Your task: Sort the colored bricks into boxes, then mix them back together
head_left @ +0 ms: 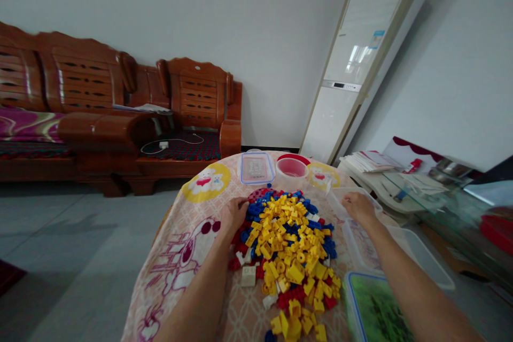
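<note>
A big heap of toy building blocks (pixel 286 235), mostly yellow with blue, red and white ones, lies across the middle of the table. My left hand (pixel 236 212) is at the heap's upper left edge, beside blue and red blocks, with its fingertips pinched together; what they hold, if anything, is too small to make out. To the right of the heap, my right hand (pixel 358 206) hovers over or rests at a clear plastic container (pixel 335 195). Its fingers are curled closed, and whatever is in them cannot be seen. A pale square block (pixel 248 276) sits apart at the lower left.
A blue-rimmed lid (pixel 257 168) and a round pink bowl (pixel 292 169) stand at the table's far side. More clear plastic tubs (pixel 363 254) and a green-topped box (pixel 374 307) line the right. Beyond are a glass-topped side table (pixel 452 208), wooden sofa (pixel 196 101) and tall air conditioner (pixel 340 69).
</note>
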A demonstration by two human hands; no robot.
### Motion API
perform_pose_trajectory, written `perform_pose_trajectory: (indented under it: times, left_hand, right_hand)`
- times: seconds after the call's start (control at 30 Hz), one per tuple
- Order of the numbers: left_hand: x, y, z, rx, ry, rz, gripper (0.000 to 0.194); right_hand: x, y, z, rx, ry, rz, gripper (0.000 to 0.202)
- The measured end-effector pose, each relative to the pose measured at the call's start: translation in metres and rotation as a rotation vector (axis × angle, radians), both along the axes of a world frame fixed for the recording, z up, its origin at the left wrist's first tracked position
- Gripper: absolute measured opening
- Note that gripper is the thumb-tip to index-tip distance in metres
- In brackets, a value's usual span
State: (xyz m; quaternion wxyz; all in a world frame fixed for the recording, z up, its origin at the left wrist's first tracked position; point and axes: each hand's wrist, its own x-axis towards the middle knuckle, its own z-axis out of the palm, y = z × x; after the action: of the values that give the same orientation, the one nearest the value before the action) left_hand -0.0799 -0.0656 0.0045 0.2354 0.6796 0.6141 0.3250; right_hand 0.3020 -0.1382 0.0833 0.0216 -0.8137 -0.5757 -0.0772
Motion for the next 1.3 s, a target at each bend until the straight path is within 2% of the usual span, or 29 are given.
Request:
perform_pose_trajectory:
  times: [0.1, 0.17, 0.27, 0.37, 0.57, 0.73, 0.83, 0.93, 1.03, 1.2, 1.3]
  left_hand:
    - [0.000, 0.000, 0.000, -0.007, 0.003, -0.001, 0.029]
    - [0.001, 0.001, -0.002, -0.011, -0.007, -0.006, 0.029]
    - [0.001, 0.004, -0.005, -0.021, -0.018, -0.005, 0.029]
    - [0.000, 0.006, -0.006, -0.020, -0.013, -0.006, 0.029]
    - [0.000, 0.003, -0.001, -0.010, 0.006, -0.012, 0.029]
    - [0.001, -0.001, 0.005, -0.020, 0.027, 0.008, 0.030]
    - [0.001, 0.000, 0.004, -0.014, -0.020, 0.011, 0.030]
    - [0.001, 0.000, 0.003, -0.009, -0.099, 0.041, 0.033]
    - [0.000, -0.001, 0.009, 0.067, -0.144, 0.080, 0.034]
    - [0.004, -0.012, 0.028, 0.226, -0.242, 0.096, 0.035]
    - [0.018, -0.029, 0.036, 0.286, -0.332, 0.036, 0.034]
  right_hand:
    - [0.000, -0.021, 0.011, -0.029, -0.031, -0.021, 0.029]
    - [-0.003, -0.037, 0.012, -0.162, 0.011, -0.007, 0.029]
    - [-0.012, -0.060, 0.004, -0.421, 0.180, -0.002, 0.027]
    - [-0.021, -0.073, -0.006, -0.495, 0.327, -0.049, 0.032]
    - [-0.023, -0.072, -0.009, -0.373, 0.390, -0.036, 0.044]
    - [-0.020, -0.071, -0.010, -0.326, 0.328, -0.038, 0.034]
    - [-0.020, -0.083, -0.007, -0.189, 0.193, -0.005, 0.025]
    - [-0.018, -0.106, -0.001, -0.039, 0.077, -0.014, 0.027]
    - [-0.004, -0.141, -0.001, 0.025, 0.045, -0.109, 0.031]
    - [0.050, -0.210, -0.019, 0.094, 0.030, -0.368, 0.050]
    - [0.076, -0.241, -0.033, 0.065, 0.113, -0.472, 0.053]
